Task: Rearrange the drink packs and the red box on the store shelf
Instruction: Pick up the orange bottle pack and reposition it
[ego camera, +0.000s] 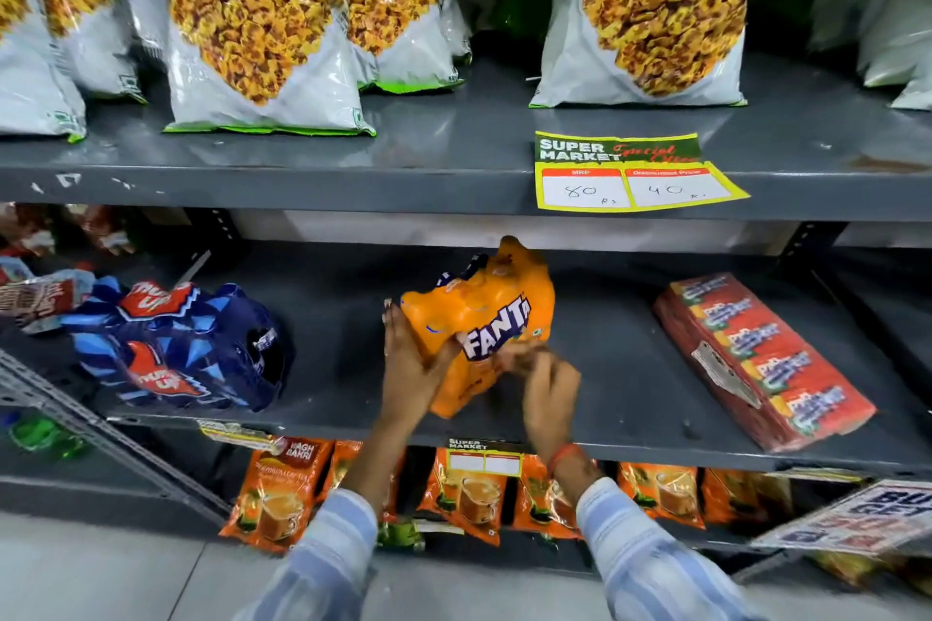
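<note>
An orange Fanta drink pack [497, 303] sits in the middle of the grey middle shelf [620, 383], tilted up at its far end. My left hand [411, 368] presses flat against its left side with the thumb on the front. My right hand [544, 383] is blurred at the pack's lower right, fingers curled at its front edge. A blue Thums Up drink pack [181, 348] lies on the same shelf to the left. The long red box [761, 353] lies flat at the right, angled toward the shelf's front edge.
Green-and-white snack bags [257, 30] stand on the upper shelf above a yellow price tag [635, 177]. Orange tea packets [282, 489] fill the shelf below. More packets [35, 293] crowd the far left. A slanted metal bracket [75, 414] crosses the lower left.
</note>
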A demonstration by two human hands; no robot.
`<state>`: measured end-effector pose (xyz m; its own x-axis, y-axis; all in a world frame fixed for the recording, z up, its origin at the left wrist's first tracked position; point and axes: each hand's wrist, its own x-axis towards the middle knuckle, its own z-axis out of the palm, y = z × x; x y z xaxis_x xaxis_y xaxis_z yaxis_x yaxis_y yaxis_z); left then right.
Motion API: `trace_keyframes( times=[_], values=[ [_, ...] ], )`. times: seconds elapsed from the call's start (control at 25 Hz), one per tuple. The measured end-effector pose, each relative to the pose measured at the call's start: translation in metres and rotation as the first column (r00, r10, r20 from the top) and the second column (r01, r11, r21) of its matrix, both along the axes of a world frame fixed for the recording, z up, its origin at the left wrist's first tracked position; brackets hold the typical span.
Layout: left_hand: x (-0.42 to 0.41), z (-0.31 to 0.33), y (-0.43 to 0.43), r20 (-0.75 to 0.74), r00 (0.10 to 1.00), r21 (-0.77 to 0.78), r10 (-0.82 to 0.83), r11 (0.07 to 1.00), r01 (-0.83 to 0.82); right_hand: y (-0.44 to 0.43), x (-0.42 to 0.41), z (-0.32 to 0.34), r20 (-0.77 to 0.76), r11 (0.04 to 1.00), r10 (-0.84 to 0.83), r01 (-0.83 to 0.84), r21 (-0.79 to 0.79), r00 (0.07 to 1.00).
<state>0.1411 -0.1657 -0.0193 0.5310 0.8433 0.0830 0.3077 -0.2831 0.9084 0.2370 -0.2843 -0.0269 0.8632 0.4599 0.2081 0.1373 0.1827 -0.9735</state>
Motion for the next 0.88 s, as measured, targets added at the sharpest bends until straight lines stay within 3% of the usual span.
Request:
trace_keyframes(
  times=[0.04, 0.12, 0.2, 0.28, 0.32, 0.56, 0.88],
  values=[
    [-0.008, 0.000, 0.015, -0.005, 0.999, 0.003, -0.045, 0.999, 0.045, 0.003, 0.015, 0.004, 0.067, 0.992, -0.118, 0.120, -0.023, 0.991],
    [-0.020, 0.006, 0.035, -0.005, 0.994, -0.035, -0.113, 0.993, 0.112, 0.014, 0.051, 0.020, 0.053, 0.959, -0.251, 0.256, -0.124, 0.967],
    [-0.028, 0.010, 0.046, 0.002, 0.987, -0.065, -0.158, 0.985, 0.158, 0.026, 0.074, 0.031, -0.181, 0.976, -0.081, 0.041, -0.214, 0.980],
    [-0.033, 0.008, 0.048, 0.033, 0.987, -0.110, -0.157, 0.981, 0.160, 0.033, 0.071, 0.027, -0.427, 0.944, 0.167, -0.269, -0.192, 0.889],
    [-0.036, 0.008, 0.045, 0.044, 0.990, -0.115, -0.137, 0.983, 0.141, 0.034, 0.069, 0.015, -0.485, 0.925, 0.207, -0.331, -0.185, 0.850],
    [-0.063, -0.002, 0.033, -0.002, 0.995, 0.005, -0.098, 0.995, 0.098, 0.026, 0.043, -0.007, -0.494, 0.955, 0.172, -0.267, -0.128, 0.852],
    [-0.070, -0.006, 0.029, 0.042, 0.992, 0.010, -0.115, 0.993, 0.115, 0.022, 0.032, 0.000, -0.466, 0.975, 0.107, -0.185, -0.124, 0.878]
  ],
)
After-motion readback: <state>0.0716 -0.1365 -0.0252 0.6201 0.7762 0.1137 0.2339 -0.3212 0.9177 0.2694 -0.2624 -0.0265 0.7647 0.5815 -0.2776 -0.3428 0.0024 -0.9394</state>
